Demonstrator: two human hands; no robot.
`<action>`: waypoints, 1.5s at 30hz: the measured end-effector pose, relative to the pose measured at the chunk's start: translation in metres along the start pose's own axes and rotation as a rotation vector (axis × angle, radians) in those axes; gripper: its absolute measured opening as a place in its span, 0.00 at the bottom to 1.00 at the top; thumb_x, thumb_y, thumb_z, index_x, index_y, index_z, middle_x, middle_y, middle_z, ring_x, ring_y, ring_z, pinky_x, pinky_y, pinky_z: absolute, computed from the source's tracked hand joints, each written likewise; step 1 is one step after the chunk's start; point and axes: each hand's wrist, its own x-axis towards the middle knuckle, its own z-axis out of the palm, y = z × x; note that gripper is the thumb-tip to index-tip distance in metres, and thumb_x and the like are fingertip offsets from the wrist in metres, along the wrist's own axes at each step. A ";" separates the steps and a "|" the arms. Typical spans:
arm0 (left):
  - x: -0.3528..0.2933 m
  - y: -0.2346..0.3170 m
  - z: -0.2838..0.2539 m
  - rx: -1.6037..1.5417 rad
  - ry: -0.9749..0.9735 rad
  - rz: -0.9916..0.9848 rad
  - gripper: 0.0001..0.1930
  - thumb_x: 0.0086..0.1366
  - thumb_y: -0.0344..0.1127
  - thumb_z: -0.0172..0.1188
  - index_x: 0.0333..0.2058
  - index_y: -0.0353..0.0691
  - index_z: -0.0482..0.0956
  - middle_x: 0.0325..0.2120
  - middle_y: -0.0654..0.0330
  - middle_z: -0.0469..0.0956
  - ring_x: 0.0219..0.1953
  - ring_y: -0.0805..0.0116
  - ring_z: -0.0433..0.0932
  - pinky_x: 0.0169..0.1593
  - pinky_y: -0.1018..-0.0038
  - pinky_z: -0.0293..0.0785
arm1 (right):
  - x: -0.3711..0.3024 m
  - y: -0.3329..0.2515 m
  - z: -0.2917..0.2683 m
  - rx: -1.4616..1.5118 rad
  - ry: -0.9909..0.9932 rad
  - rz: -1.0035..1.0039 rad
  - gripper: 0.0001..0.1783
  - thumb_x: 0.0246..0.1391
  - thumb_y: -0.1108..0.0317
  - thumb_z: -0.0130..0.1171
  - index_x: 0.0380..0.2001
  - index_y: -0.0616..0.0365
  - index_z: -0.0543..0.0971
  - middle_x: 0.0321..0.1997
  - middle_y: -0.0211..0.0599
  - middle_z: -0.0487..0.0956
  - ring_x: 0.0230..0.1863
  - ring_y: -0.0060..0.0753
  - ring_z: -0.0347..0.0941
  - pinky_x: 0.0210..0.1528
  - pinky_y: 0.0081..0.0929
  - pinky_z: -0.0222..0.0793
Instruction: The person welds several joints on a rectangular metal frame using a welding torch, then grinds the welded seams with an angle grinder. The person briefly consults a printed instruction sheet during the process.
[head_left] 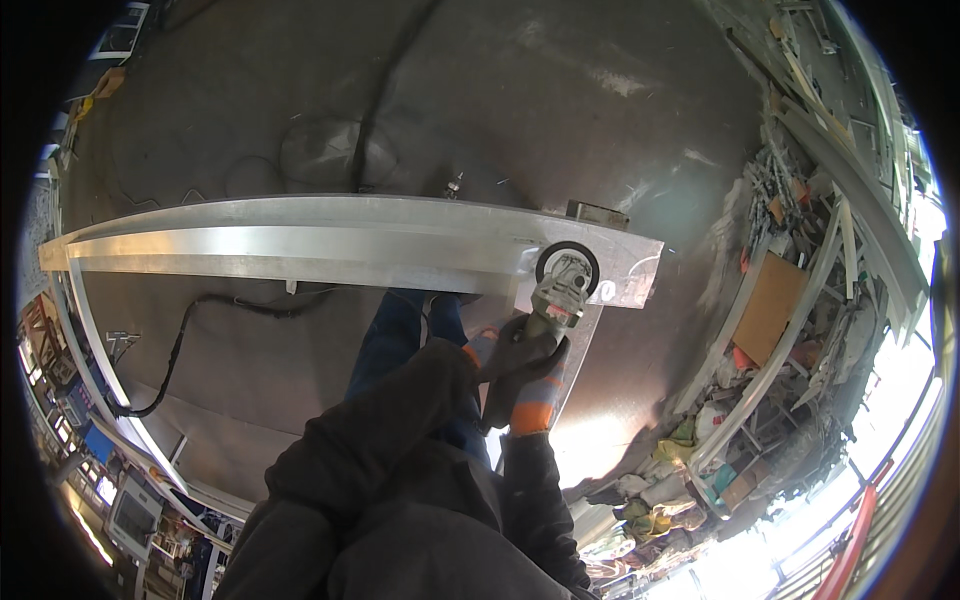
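An angle grinder (560,303) lies in both my gloved hands, its body running down toward me. Its round, dark-rimmed disc (594,268) is over the right end of a long silvery metal beam (330,242). Whether the disc touches the metal, I cannot tell. My left hand (508,350) wraps round the grinder from the left side. Lower down, my right hand (541,384) grips its body from the right. Both gloves are dark and grey with orange. Another metal piece (590,345) runs toward me from beneath the beam's right end, partly hidden by my hands.
My legs (388,335) stand close to the beam's near side. A black cable (180,345) curves over the floor at left. A small metal block (598,213) sits behind the beam's right end. Scrap metal and a brown board (770,308) are heaped at right.
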 end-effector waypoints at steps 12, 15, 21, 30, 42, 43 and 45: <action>0.009 0.054 -0.033 -0.426 -0.149 -0.389 0.34 0.61 0.51 0.69 0.58 0.34 0.72 0.54 0.52 0.76 0.57 0.62 0.74 0.58 0.62 0.74 | 0.001 -0.023 -0.007 -0.011 0.028 0.017 0.50 0.53 0.61 0.64 0.73 0.60 0.51 0.54 0.67 0.78 0.56 0.68 0.76 0.53 0.52 0.74; 0.012 0.054 -0.031 -0.524 -0.130 -0.310 0.34 0.61 0.50 0.69 0.59 0.33 0.71 0.54 0.52 0.76 0.57 0.60 0.74 0.57 0.63 0.74 | -0.002 -0.024 -0.008 -0.154 0.048 0.003 0.52 0.50 0.62 0.65 0.73 0.60 0.50 0.53 0.66 0.79 0.54 0.68 0.78 0.52 0.53 0.74; 0.027 0.007 -0.010 -0.143 -0.151 -0.388 0.25 0.65 0.39 0.66 0.57 0.35 0.72 0.52 0.54 0.77 0.55 0.63 0.76 0.57 0.65 0.76 | 0.017 0.024 0.006 0.029 0.089 -0.105 0.54 0.48 0.63 0.65 0.74 0.61 0.48 0.52 0.66 0.79 0.53 0.67 0.78 0.51 0.52 0.75; 0.032 0.014 -0.025 -0.184 -0.237 -0.309 0.35 0.60 0.48 0.70 0.60 0.32 0.70 0.53 0.48 0.76 0.57 0.57 0.75 0.60 0.62 0.73 | -0.003 -0.056 -0.013 -0.137 0.089 0.041 0.55 0.47 0.65 0.66 0.73 0.63 0.47 0.53 0.67 0.78 0.53 0.65 0.78 0.51 0.50 0.75; 0.027 0.013 -0.022 -0.229 -0.216 -0.194 0.31 0.62 0.52 0.68 0.55 0.35 0.75 0.50 0.49 0.80 0.52 0.57 0.79 0.56 0.61 0.77 | 0.001 -0.049 -0.004 -0.002 0.115 0.022 0.46 0.49 0.64 0.66 0.69 0.59 0.56 0.49 0.67 0.80 0.52 0.69 0.77 0.51 0.53 0.74; 0.027 0.009 -0.020 -0.208 -0.160 -0.154 0.31 0.61 0.53 0.68 0.55 0.35 0.75 0.50 0.49 0.80 0.52 0.57 0.79 0.56 0.61 0.76 | 0.001 -0.049 -0.004 0.002 0.112 0.031 0.46 0.49 0.64 0.65 0.69 0.59 0.56 0.49 0.67 0.80 0.52 0.70 0.77 0.51 0.53 0.74; 0.028 0.002 -0.018 -0.230 -0.117 -0.128 0.33 0.60 0.54 0.69 0.54 0.35 0.76 0.50 0.49 0.80 0.52 0.57 0.79 0.56 0.61 0.76 | 0.002 -0.054 -0.005 0.004 0.116 0.015 0.44 0.50 0.63 0.65 0.68 0.57 0.57 0.48 0.67 0.80 0.52 0.70 0.77 0.51 0.53 0.74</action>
